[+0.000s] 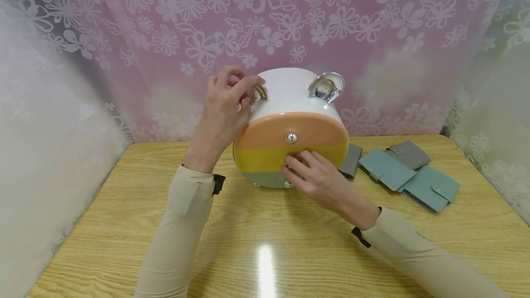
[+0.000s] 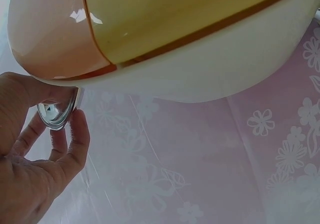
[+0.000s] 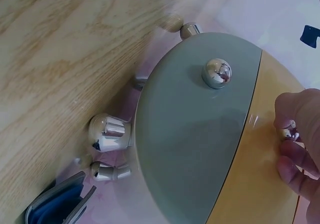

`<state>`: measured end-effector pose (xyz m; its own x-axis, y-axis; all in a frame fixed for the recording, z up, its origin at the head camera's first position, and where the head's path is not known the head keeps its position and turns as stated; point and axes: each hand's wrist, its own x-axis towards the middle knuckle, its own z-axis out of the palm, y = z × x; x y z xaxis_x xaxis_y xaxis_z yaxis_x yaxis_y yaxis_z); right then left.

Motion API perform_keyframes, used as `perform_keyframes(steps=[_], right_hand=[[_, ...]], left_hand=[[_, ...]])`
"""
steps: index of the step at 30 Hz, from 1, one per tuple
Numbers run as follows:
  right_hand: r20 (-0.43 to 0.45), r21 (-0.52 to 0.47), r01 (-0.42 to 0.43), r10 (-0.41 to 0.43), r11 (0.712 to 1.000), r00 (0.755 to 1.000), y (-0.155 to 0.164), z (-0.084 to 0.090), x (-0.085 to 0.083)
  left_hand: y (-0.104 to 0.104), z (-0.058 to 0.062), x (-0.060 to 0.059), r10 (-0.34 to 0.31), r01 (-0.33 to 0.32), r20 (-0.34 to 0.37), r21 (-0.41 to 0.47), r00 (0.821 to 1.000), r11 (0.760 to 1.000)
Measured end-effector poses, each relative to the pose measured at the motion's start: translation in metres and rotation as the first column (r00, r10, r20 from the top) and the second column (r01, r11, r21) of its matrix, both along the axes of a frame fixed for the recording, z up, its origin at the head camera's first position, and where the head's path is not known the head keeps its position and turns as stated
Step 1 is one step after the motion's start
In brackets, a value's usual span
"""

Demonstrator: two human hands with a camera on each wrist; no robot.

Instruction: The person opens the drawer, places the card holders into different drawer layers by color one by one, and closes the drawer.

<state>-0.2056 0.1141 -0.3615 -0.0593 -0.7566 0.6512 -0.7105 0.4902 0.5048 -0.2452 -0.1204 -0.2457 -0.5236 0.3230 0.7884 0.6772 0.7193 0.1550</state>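
A white oval drawer box (image 1: 290, 93) stands on the wooden table (image 1: 265, 243), and both hands are on it. The left hand (image 1: 225, 109) is at the upper left side of the box; its thumb and fingertips (image 2: 77, 129) are curled around the left chrome handle (image 2: 57, 111), which is mostly covered by them in the head view. The matching right chrome handle (image 1: 326, 86) is well apart from these fingers, on the other upper side of the box, and nothing touches it. The front of the box shows three drawers: an orange drawer (image 1: 290, 128) on top, with a small round chrome knob (image 1: 291, 138) just above the right hand; a yellow drawer (image 1: 265, 157) in the middle; and a grey drawer (image 3: 195, 134) at the bottom. The right hand (image 1: 319, 180) lies against the front, and its fingers (image 3: 292, 156) pinch the small chrome knob of the yellow drawer (image 3: 289, 131), which is almost hidden between them. The knob of the grey drawer (image 3: 216, 73) is free, just below these fingers. In the right wrist view the box rests on short chrome feet (image 3: 107, 134) that touch the table. To the right of the right hand, a few teal and grey card wallets (image 1: 407, 174) lie on the table, near the box but not touched by any hand. Behind the table hangs a pink curtain with white flowers (image 1: 265, 13).
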Motion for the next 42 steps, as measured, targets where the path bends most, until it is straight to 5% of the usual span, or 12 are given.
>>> perform_keyframes(steps=[42], right_hand=[[0.021, -0.029, -0.017, 0.017, 0.999, 1.000, -0.001, 0.000, 0.012]], left_hand=[[-0.001, -0.001, -0.001, 0.002, -0.003, 0.036, 0.024, 0.999, 1.000]])
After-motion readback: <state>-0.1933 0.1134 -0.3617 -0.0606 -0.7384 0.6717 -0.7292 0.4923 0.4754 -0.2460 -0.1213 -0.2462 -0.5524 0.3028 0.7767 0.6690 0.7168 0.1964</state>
